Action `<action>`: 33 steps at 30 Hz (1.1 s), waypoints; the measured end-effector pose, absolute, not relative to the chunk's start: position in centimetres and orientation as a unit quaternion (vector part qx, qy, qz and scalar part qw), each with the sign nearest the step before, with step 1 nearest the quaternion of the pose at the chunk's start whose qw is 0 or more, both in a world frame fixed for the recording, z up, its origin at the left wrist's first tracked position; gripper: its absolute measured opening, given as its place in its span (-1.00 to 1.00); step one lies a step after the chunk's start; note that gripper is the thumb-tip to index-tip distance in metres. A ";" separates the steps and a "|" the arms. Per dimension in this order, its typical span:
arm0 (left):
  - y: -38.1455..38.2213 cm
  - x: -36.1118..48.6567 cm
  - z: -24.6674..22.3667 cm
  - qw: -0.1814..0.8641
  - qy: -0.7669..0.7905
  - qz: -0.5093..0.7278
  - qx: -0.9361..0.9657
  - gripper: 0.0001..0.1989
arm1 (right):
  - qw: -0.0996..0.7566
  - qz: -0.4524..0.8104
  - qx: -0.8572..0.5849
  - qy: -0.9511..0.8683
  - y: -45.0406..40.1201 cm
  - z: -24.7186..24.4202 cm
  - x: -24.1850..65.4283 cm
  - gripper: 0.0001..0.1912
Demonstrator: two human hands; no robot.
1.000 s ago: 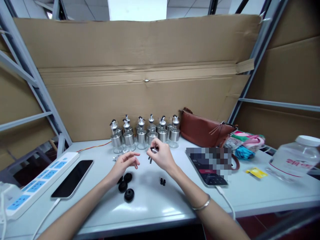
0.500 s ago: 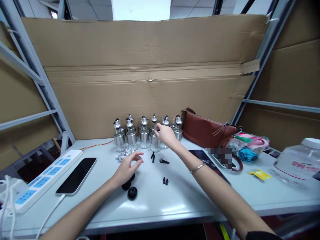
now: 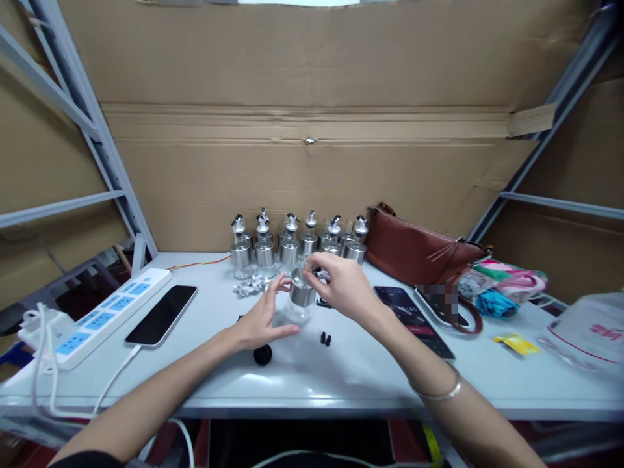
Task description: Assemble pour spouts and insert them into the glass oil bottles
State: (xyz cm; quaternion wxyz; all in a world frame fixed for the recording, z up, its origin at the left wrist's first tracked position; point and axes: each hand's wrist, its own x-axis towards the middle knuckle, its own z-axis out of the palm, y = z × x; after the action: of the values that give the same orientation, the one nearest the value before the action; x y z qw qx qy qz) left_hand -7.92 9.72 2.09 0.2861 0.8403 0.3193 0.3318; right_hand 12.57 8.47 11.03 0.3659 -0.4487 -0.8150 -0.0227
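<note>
"Where's the bottle?"

"Mid-table, at the centre of my clock: a clear glass bottle with a silver steel band, leaning slightly. I can't tell whether its base touches the grey-white table."

"And the hands?"

"The right hand has thumb and fingers pinched together on its neck. The left hand is spread wide at the bottle's left side, thumb well apart from the fingers; whether it touches the glass, I can't tell."

"What's around them?"

"At twelve, a cluster of steel-banded glass bottles with silver spouts. Toward two, a reddish-brown leather bag. At five, two small black pieces, close together. At seven, a round black cap. Near nine, a black-screened phone."
</note>
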 end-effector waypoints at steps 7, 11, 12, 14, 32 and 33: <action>9.6 -7.5 2.9 0.315 0.344 0.301 0.832 -0.09 | 0.354 0.059 -0.415 -0.836 6.2 9.9 11.7 -0.96; 9.4 -7.5 3.1 0.314 0.332 0.280 0.844 -0.32 | 0.360 0.114 -0.417 -0.826 5.7 10.1 11.7 -0.93; 9.4 -7.5 3.1 0.314 0.338 0.275 0.844 -0.35 | 0.377 0.130 -0.415 -0.818 5.6 10.4 11.7 -0.90; 9.4 -7.6 3.2 0.313 0.345 0.268 0.843 -0.38 | 0.431 0.144 -0.396 -0.798 5.5 11.1 11.8 -0.88; 9.4 -7.6 3.2 0.331 0.339 0.264 0.840 -0.39 | 0.554 0.210 -0.194 -0.782 9.5 10.5 10.0 -0.74; 9.4 -7.6 3.2 0.333 0.342 0.260 0.839 -0.38 | 0.548 0.209 -0.191 -0.787 9.6 10.4 9.9 -0.74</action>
State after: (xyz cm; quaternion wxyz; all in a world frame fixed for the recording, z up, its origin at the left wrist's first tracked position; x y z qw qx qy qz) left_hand -7.62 9.37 3.19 0.3326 0.8394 0.3421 0.2604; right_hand 9.87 9.64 10.41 0.5481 -0.1911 -0.7871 0.2087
